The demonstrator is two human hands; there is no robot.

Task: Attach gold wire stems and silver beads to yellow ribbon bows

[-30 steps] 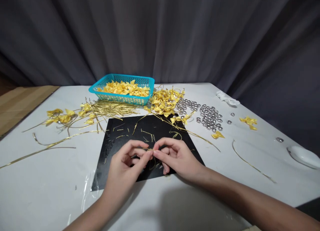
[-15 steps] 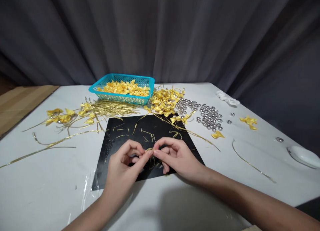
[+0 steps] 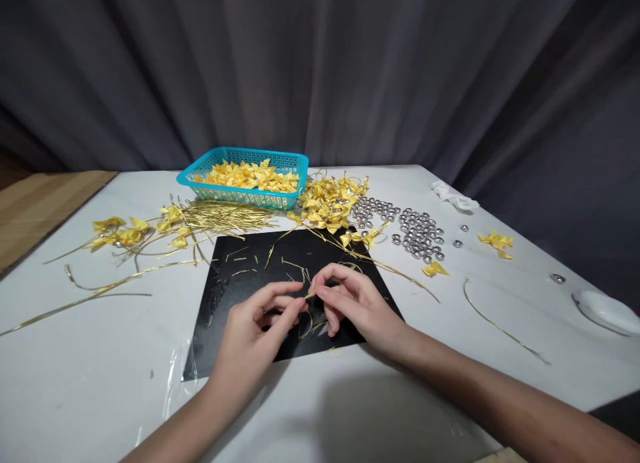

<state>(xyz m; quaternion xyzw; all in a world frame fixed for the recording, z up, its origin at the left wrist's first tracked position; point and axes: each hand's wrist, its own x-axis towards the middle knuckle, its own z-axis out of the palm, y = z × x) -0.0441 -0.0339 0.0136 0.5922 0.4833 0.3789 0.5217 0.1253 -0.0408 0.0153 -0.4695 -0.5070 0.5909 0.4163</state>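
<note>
Both hands are over the black mat (image 3: 240, 346). Thumb and fingertips of my right hand (image 3: 353, 303) pinch a short piece of gold cord (image 3: 311, 295). Its other end reaches the fingertips of my left hand (image 3: 263, 323), which are curled close together around it, the forefinger raised a little off the thumb. A thin gold loop (image 3: 305, 324) shows below the fingertips; whether it joins the held cord is unclear. Small gold cord clippings (image 3: 295, 266) lie on the mat.
Behind the mat are a blue basket (image 3: 243, 194) of yellow bows, a gold cord bundle (image 3: 225, 217) and a yellow bow pile (image 3: 330, 203). Silver beads (image 3: 420, 233) lie to the right, with a white dish (image 3: 605, 312) farther right. Long cords (image 3: 100, 293) lie at left.
My right hand has shifted slightly up and to the right, away from my left fingertips. The left forefinger has lifted from the thumb, and the cord piece between the hands shows more.
</note>
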